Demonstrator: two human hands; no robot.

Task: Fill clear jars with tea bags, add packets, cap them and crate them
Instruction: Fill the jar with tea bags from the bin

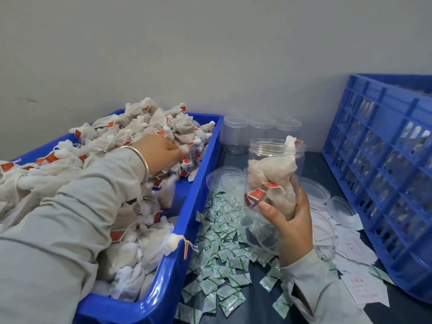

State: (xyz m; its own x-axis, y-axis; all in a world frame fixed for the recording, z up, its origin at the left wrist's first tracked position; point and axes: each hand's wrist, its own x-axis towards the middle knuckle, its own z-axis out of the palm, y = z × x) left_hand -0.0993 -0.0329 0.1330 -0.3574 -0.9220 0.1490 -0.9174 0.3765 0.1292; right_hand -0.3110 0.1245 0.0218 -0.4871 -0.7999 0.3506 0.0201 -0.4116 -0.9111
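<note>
Meanwhile the right hand [293,220] grips a half-filled jar [272,176], while the left hand [161,152] digs into tea bags [131,132], its fingers' grip unclear.

Crate [383,160] cut off (right) — contents blurred

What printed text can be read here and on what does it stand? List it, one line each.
None can be read.
Red tags on the tea bags: print blurred.
Green-and-white packets: marks too small.
White slips by the blue crate: red print, blurred.
Jar held by the right hand: no label.
</note>
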